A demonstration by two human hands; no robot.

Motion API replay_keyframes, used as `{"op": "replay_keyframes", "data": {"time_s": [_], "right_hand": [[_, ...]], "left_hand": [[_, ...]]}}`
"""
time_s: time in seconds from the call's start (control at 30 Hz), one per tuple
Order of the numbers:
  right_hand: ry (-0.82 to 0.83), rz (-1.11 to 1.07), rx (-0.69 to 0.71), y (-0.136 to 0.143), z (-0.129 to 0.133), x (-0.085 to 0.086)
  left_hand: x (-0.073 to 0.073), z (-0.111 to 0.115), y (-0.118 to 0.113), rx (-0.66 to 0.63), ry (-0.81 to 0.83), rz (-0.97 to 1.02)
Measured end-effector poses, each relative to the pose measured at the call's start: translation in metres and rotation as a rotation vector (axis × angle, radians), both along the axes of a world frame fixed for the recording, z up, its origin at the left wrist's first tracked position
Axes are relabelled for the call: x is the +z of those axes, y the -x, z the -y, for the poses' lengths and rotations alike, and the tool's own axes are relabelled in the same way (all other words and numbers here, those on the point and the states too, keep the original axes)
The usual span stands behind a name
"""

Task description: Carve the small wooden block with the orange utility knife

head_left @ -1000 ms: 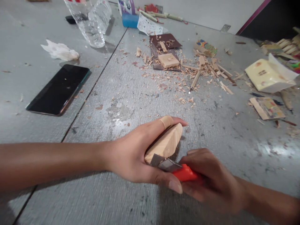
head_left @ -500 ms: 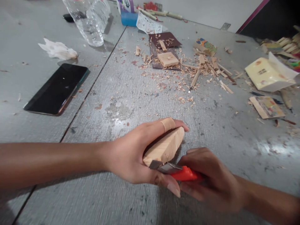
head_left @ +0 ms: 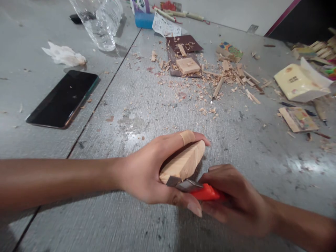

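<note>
Pale, bare wood makes up the faceted block, which sits in the left hand above the counter; contact between its underside and the surface cannot be told. Left grip: clasped around the block, thumb on the near side, bandaged index finger along the far side. Right hand: grip clenched on the orange utility knife. The blade lies against the block's near lower end, close beside the left thumb; depth of bite cannot be told.

Latest change: relative to half a second ago, the blade and left thumb sit slightly higher in view. The blade remains at the same end of the block, so the work appears to be at the same cut.

Difference from one second ago: the block and knife appear slightly further left. The phone shows a similar offset, which suggests camera movement.
</note>
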State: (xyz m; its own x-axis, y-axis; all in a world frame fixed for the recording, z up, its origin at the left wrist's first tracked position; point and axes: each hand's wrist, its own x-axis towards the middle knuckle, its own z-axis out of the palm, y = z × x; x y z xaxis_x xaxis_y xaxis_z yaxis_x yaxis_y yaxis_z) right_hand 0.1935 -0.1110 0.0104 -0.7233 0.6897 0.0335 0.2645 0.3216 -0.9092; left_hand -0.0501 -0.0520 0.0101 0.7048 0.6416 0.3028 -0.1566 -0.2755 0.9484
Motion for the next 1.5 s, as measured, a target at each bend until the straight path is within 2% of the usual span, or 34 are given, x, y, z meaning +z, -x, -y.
{"op": "replay_keyframes", "data": {"time_s": [0.4,1.03,1.33,1.5], "right_hand": [[-0.017,0.034,-0.001,-0.0020,0.0033,0.0004],[-0.071,0.010,-0.005,-0.0016,0.0025,-0.0030],[-0.051,0.030,-0.004,-0.0019,0.0033,-0.0008],[-0.096,0.044,-0.011,-0.0015,0.0023,-0.0011]], "left_hand": [[0.0037,-0.0012,0.0011,-0.063,0.026,-0.075],[0.0062,-0.0012,0.0019,-0.071,0.052,-0.107],[0.0009,-0.0013,0.0015,-0.071,0.057,-0.081],[0.0005,-0.0021,0.0012,-0.080,0.060,-0.082]]}}
